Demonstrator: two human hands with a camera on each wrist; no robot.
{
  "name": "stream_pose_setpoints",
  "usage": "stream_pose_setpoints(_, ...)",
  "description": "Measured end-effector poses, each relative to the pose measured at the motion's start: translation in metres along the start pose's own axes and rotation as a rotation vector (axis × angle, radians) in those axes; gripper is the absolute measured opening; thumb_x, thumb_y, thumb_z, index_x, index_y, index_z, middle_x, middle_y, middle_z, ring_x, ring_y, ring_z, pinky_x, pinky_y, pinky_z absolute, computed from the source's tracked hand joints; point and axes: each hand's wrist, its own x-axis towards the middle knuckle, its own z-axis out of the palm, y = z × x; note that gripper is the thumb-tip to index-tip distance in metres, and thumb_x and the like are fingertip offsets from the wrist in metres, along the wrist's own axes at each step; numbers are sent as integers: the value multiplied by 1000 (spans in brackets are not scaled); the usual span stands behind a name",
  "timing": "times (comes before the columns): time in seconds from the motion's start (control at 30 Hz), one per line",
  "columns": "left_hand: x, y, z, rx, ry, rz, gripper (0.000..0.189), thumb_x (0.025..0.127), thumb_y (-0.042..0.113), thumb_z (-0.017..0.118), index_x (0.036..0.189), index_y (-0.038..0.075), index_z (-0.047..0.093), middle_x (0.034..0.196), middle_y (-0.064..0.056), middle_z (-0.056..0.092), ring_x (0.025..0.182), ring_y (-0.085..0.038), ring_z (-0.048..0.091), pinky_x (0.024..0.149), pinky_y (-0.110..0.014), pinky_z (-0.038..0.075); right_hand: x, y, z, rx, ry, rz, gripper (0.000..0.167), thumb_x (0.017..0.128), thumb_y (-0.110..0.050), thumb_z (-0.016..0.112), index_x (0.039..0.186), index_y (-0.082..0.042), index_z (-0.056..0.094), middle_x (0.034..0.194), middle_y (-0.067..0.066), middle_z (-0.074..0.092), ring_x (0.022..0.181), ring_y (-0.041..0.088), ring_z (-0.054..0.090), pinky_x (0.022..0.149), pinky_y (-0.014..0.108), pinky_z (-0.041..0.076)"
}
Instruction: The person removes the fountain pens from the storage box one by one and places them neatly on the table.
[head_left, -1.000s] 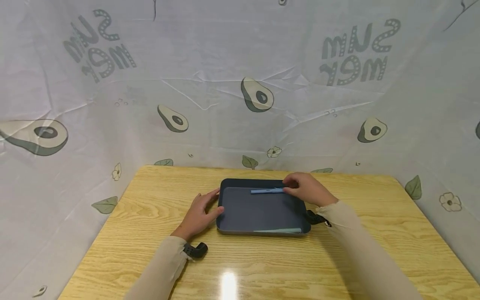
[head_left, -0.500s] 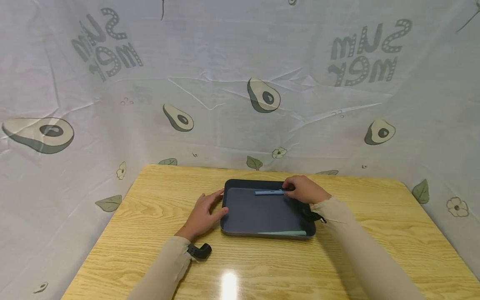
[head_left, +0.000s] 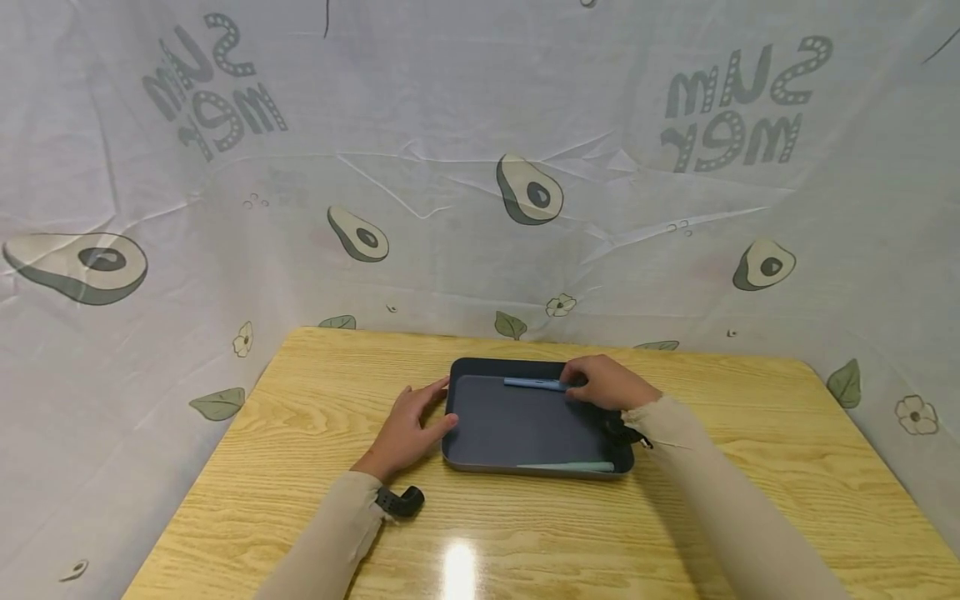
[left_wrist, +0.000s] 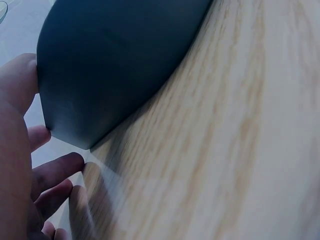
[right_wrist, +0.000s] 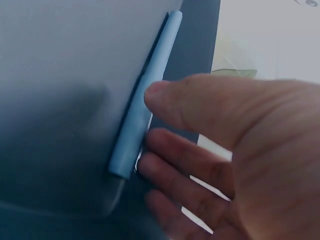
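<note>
A dark grey rectangular tray (head_left: 517,429) stands on the table, its long side toward me. Inside, a blue pen (head_left: 528,383) lies along the far wall. My right hand (head_left: 607,383) pinches this pen near its right end, thumb across it and fingers on its far side; the pen's clip shows beside the fingertips (right_wrist: 147,162) in the right wrist view. My left hand (head_left: 405,433) rests against the tray's left end, fingers spread, thumb at the rim. A pale green pen-like stick (head_left: 577,467) lies along the tray's near wall, partly hidden by the rim.
The wood-grain table (head_left: 525,542) extends around the tray. Behind and at both sides hangs a white curtain (head_left: 420,183) printed with avocados and leaves. Each wrist bears a black band, the left one's black camera piece (head_left: 405,502) sticking out near the table.
The right hand has lowered a little, and the blue pen has shifted slightly left, its left end tipping nearer the far wall. The left hand has kept its place at the tray.
</note>
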Motion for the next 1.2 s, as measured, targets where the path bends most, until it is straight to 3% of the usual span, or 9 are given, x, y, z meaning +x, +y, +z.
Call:
stream_pose_setpoints(0.2,-4,1,1,-3,6,-5,69,100,39,69,160,17,43,152,-7,56,147,-30,43,128,-58,7,-2,1,0,25,-5,-49,18,97,-9,72,115,-7,74,113,8,73,104,26,68,87,46,58)
stream_pose_setpoints(0.37,-6,-2,4,14,1,-15,69,101,42,68,161,19,41,153,-4,55,148,-27,42,129,-54,7,-2,1,2,-29,17,-4,22,97,-8,72,118,-1,72,114,12,72,105,29,68,90,48,58)
stream_pose_setpoints(0.6,-9,-3,9,15,9,-25,69,100,43,67,160,19,42,153,-5,55,148,-26,42,129,-53,6,-3,0,3,-102,-39,43,18,96,-3,70,114,-1,74,110,14,72,96,27,69,82,44,59)
stream_pose_setpoints(0.83,-13,1,13,14,28,-15,69,100,44,67,160,18,42,151,-5,57,147,-27,43,129,-54,7,-4,4,6,-141,-35,-1,13,96,0,67,107,-2,74,103,12,72,85,20,65,76,41,57)
stream_pose_setpoints(1.2,-18,1,16,21,37,-13,69,100,45,67,160,20,42,151,-3,57,147,-26,43,129,-54,6,-1,2,14,-87,-60,-68,11,95,0,70,95,-10,72,91,2,68,79,14,58,71,35,53)
